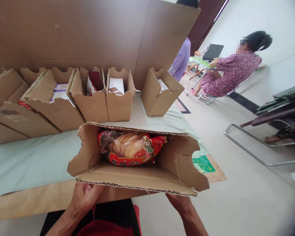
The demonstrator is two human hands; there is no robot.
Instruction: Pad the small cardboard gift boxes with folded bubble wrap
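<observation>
In front of me at the table's near edge is an open cardboard box (137, 179), its opening turned up towards me. Inside, against the far wall, lies a red and clear plastic packet of brown food (130, 147), which looks like bread or pastry. My left hand (86, 194) is closed at the box's lower left, under the near wall. At the lower right my right hand (179, 200) grips the same box, most of its fingers hidden beneath it.
Several similar boxes (90, 108) with packets inside stand in a row behind. One box (159, 98) is set apart on the right. A tall cardboard panel (88, 32) rises behind them. A pale green cloth (39, 164) covers the table. Another person (232, 73) sits at the far right.
</observation>
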